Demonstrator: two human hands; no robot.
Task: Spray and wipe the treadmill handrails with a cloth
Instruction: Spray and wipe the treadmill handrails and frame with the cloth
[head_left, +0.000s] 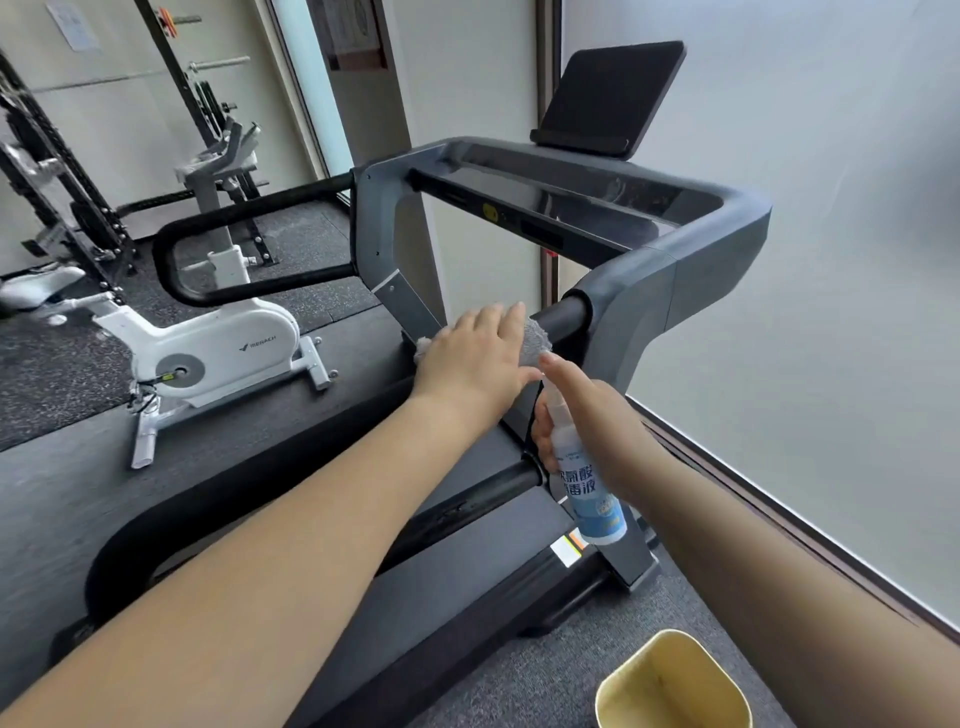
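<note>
Left hand (475, 353) presses soft, light cloth (535, 338) flat on right handrail (563, 317) near console end. Right hand (582, 415) clenches bottle (584, 483); light, maybe slick; we'd grasp mid-body.

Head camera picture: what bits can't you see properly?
- Fluffy grey cloth: mostly hidden under the left hand on the black right handrail.
- White-and-blue spray bottle: its nozzle is covered by the right hand.
- Yellow plastic bin: cut off by the bottom edge.
- Bottle label text: partly hidden by fingers.
</note>
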